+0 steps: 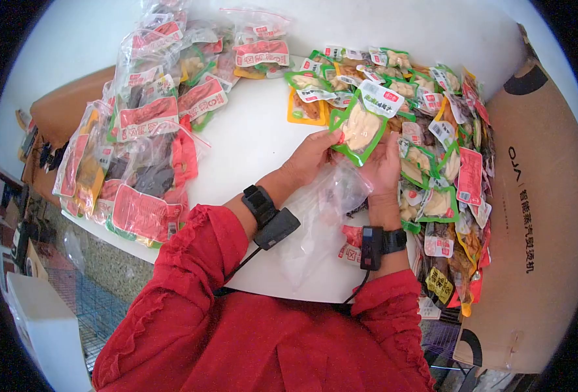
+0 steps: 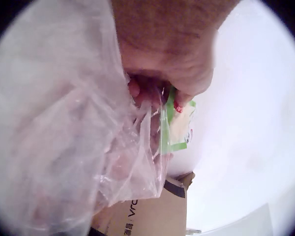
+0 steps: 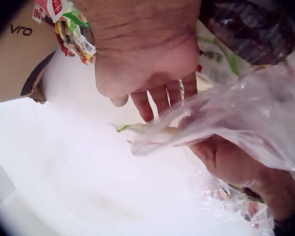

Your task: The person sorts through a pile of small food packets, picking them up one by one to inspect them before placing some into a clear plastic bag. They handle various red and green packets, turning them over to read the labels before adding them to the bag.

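Note:
A green-edged packet (image 1: 361, 127) with pale contents is pinched at its lower left edge by the left hand (image 1: 312, 157). In the left wrist view, the left hand (image 2: 167, 59) has its thumb on the packet (image 2: 179, 125), with the clear plastic bag (image 2: 73, 128) bunched beside its fingers. The right hand (image 1: 384, 166) is at the packet's right side in the head view. Its fingers look fairly straight in the right wrist view, where the right hand (image 3: 147, 54) lies beside the clear bag (image 3: 236, 118). The bag (image 1: 308, 215) hangs below both hands; its mouth is partly hidden.
Bagged packets (image 1: 148, 117) cover the left of the white table (image 1: 256, 137). Many loose packets (image 1: 433, 163) are heaped at the right, beside a large cardboard box (image 1: 537, 196). A red-and-white label (image 1: 351, 245) lies near the right wrist. A white wall stands behind.

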The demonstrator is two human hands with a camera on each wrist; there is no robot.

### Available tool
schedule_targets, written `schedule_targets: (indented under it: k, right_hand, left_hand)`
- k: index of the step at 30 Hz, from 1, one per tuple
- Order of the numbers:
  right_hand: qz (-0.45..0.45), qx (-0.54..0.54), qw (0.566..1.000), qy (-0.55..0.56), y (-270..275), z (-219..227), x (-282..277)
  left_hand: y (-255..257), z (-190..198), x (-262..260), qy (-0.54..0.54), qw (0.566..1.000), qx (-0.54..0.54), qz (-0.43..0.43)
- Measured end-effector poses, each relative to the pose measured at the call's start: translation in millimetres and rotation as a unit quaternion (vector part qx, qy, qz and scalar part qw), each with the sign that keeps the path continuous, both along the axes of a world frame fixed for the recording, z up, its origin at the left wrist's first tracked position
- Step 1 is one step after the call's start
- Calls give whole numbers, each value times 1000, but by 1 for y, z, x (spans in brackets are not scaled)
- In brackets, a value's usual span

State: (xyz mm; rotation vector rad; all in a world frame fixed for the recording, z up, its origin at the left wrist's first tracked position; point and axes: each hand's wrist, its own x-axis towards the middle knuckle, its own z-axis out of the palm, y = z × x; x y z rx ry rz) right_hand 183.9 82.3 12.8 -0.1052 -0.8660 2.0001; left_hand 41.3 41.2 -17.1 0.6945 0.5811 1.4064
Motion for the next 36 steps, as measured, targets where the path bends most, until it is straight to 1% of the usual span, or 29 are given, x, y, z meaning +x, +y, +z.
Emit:
schedule_targets:
  k: [1, 3, 4, 6, 7, 9, 10, 12, 13, 15, 16, 18, 19, 21, 25, 27, 28, 29, 30, 31, 32, 33, 34, 35, 36]
  right_hand:
    - [-1, 0, 1000, 0, 0, -2, -1]
    - [-53, 18, 997, -55, 1, -5, -4]
    - [-54, 17, 997, -55, 1, -4, -5]
    - [-49, 107, 991, -70, 1, -3, -5]
    - [-49, 106, 991, -70, 2, -4, -4]
    - [-26, 113, 992, -52, 4, -4, -2]
    - [-25, 113, 992, -52, 2, -3, -2]
    - [-42, 59, 997, -24, -4, 0, -2]
    - [-42, 59, 997, -24, -2, -3, -1]
    - [-8, 74, 997, -32, 4, -8, 2]
    - [-8, 73, 997, -32, 4, -9, 2]
    - [-40, 52, 997, -30, 1, -9, 3]
    - [-39, 51, 997, -31, 0, -9, 2]
    - [-125, 9, 989, -80, 2, -9, 0]
    - [-116, 17, 990, -77, 4, -7, 1]
    - [-175, 27, 977, -122, 3, -5, 0]
    - [-175, 22, 977, -122, 1, -2, -1]
    - [-213, 44, 968, -123, -1, 1, -3]
    - [-251, 66, 958, -124, -1, 2, -5]
    - [-252, 63, 958, -124, 0, 0, -4]
    - [-287, 80, 945, -137, 3, 0, -3]
    - [-322, 98, 930, -149, 3, 2, -4]
    - [-323, 96, 930, -148, 3, 3, -5]
    - [-348, 106, 920, -146, 3, 5, -5]
    - [-374, 115, 909, -145, 2, 7, -5]
  left_hand:
    - [-2, 3, -1, 0, 1000, 0, -1]
    - [-5, 5, -2, 16, 1000, 13, -18]
    - [-5, 5, -3, 16, 1000, 12, -19]
    - [-4, 4, -6, -2, 997, 17, -72]
    - [-3, 3, -6, -2, 997, 16, -72]
    - [-1, 2, -3, 50, 996, -2, -74]
    - [-1, 2, -2, 50, 996, -3, -74]
    - [-2, 3, 0, 111, 992, -5, -65]
    - [-2, 3, -1, 111, 992, -6, -65]
    - [-3, 5, -4, 213, 972, 45, -84]
    - [-4, 6, -4, 212, 973, 44, -84]
    - [-7, 12, -3, 321, 941, 67, -78]
    - [-11, 16, 2, 321, 942, 66, -77]
    - [-19, 22, 13, 319, 947, 13, 32]
    - [-11, 18, 6, 325, 944, 12, 49]
    - [-4, 21, -6, 398, 914, 56, 58]
    - [-5, 36, -15, 466, 884, 35, 9]
    - [-4, 43, -22, 467, 884, 32, 7]
    - [-2, 46, -28, 504, 861, 64, -19]
    - [-2, 49, -34, 538, 836, 95, -44]
    - [-3, 52, -42, 589, 794, 146, -31]
    - [-5, 56, -45, 590, 793, 146, -32]
    - [-7, 59, -48, 636, 757, 145, -38]
    - [-9, 62, -49, 679, 719, 144, -44]
    - [-11, 68, -48, 679, 718, 144, -45]
